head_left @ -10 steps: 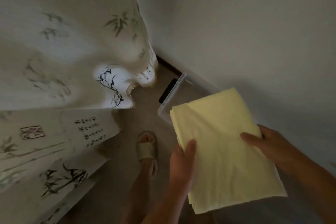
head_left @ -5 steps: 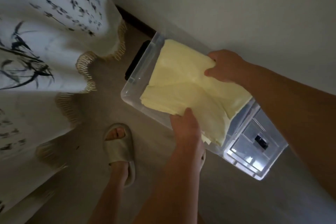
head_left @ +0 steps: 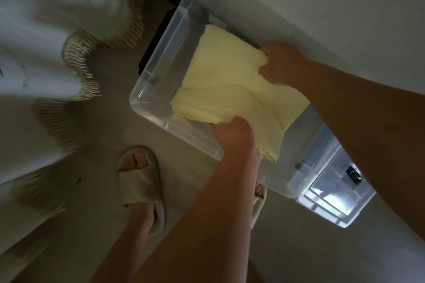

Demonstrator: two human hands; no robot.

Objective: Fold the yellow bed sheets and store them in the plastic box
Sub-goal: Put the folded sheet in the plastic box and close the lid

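Pale yellow sheet [head_left: 232, 89], clear box [head_left: 161, 57], white black-inked fringed cloth [head_left: 46, 30], beige slipper [head_left: 142, 190].

Both arms reach down, left hand [head_left: 232, 134] and right hand [head_left: 281, 63] clenched (fingers curled under).

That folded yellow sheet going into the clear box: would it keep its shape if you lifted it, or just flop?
Probably flop. The yellow sheet sags and creases between the left hand and right hand, and one corner droops over the plastic box rim. It likely weighs little, since each hand holds only an edge. The stacked layers could slide apart if gripped at one spot.
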